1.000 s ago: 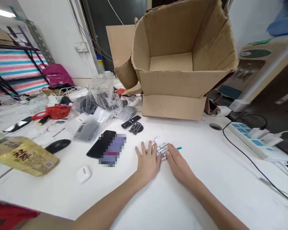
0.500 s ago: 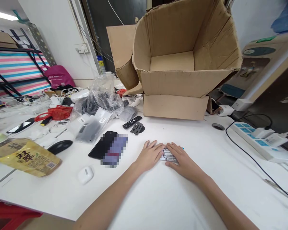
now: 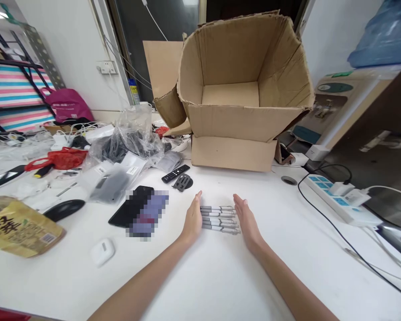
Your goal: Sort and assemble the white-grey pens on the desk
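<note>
Centre of the table, a group of slim grey pens lies side by side in a compact row, each pen running left to right. The left hand stands on edge just beside the left end of the row, and the right hand stands on edge just beside the right end, palms facing each other across the pens. The fingers of both hands are extended and open; neither hand grips anything.

Left of the left hand lies a black phone, partly covered by a pixelated patch. Above the pens, an open cardboard box stands on the table, with a black remote control near its lower left corner. Lower left of the frame are a black computer mouse, a white earbud case and a yellow snack bag. A clear plastic bag sits upper left of the pens. A power strip lies at the right.
</note>
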A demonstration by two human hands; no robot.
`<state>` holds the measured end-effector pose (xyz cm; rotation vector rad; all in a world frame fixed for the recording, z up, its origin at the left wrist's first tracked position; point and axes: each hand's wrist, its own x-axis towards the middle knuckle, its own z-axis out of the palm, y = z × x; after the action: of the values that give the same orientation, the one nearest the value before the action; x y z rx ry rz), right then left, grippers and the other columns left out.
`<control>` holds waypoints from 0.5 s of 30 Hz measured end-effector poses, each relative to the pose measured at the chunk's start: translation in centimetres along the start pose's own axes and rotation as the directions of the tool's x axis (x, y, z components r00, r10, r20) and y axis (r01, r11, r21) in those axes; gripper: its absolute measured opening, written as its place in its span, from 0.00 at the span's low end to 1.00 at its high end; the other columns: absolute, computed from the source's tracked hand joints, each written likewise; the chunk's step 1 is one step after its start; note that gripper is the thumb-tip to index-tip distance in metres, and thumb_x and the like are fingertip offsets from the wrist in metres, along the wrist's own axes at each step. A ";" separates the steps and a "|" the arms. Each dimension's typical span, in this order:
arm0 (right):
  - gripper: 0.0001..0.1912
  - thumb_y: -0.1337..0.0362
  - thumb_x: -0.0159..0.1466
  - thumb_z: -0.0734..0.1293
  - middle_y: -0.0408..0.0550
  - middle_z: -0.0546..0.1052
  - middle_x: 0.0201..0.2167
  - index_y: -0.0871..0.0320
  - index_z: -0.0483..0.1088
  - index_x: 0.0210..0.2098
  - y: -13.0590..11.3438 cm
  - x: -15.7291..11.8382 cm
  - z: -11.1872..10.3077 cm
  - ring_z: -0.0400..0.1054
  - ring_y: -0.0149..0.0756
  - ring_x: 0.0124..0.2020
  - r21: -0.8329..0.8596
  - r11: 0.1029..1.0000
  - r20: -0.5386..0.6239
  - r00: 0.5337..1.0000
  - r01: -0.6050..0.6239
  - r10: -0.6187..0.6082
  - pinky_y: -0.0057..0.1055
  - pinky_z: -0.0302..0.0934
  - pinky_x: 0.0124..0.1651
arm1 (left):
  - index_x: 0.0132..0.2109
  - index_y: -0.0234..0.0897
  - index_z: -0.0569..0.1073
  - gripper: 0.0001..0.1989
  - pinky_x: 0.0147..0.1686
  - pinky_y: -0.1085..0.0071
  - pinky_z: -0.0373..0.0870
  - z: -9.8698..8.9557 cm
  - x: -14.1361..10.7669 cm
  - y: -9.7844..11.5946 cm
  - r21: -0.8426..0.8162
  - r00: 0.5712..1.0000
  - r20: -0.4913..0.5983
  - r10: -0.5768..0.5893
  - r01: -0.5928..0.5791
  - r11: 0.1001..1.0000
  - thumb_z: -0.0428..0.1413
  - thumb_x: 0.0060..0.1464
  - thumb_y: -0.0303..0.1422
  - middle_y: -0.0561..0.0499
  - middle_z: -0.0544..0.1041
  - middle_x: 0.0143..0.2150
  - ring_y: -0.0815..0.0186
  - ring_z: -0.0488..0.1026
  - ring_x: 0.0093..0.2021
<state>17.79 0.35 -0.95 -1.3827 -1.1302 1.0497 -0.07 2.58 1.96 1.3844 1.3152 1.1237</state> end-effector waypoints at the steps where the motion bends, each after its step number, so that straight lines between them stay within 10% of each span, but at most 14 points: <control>1: 0.38 0.39 0.67 0.45 0.43 0.51 0.70 0.51 0.50 0.68 -0.1 -0.1 0.3 0.47 0.42 0.69 0.027 1.000 0.003 1.000 -0.003 0.003 0.44 0.45 0.69 | 0.66 0.36 0.60 0.32 0.69 0.62 0.47 0.1 0.0 0.1 -0.024 1.000 0.000 -0.005 0.005 1.000 0.31 0.66 0.48 0.48 0.56 0.70 0.62 0.50 0.70; 8: 0.34 0.43 0.69 0.49 0.44 0.52 0.69 0.52 0.52 0.68 -1.2 -0.4 -0.2 0.44 0.40 0.70 -0.266 0.951 0.075 0.987 0.158 -0.143 0.44 0.41 0.70 | 0.66 0.41 0.59 0.30 0.70 0.56 0.44 -0.5 0.3 -0.6 0.360 0.961 0.224 0.165 -0.238 0.902 0.35 0.65 0.48 0.50 0.53 0.71 0.60 0.44 0.71; 12: 0.31 0.49 0.71 0.50 0.44 0.45 0.71 0.54 0.47 0.69 -1.1 -0.6 -1.1 0.35 0.40 0.71 -0.642 0.631 0.387 0.895 0.435 -0.223 0.47 0.33 0.71 | 0.68 0.52 0.54 0.28 0.69 0.48 0.40 -1.2 -0.3 -1.0 0.586 0.788 0.552 0.273 -0.600 0.545 0.41 0.63 0.50 0.55 0.47 0.72 0.55 0.38 0.72; 15: 0.31 0.51 0.72 0.46 0.44 0.42 0.71 0.54 0.42 0.71 -0.8 -1.0 -1.3 0.33 0.41 0.71 -0.746 0.486 0.435 0.886 0.454 -0.160 0.50 0.36 0.70 | 0.69 0.51 0.49 0.29 0.68 0.47 0.45 -1.5 -0.8 -0.9 0.621 0.762 0.599 0.246 -0.636 0.459 0.39 0.64 0.50 0.53 0.48 0.72 0.54 0.40 0.72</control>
<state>18.76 -0.87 0.04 -1.6380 -2.2418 0.4105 -1.71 1.88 1.29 2.6439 1.1565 0.3950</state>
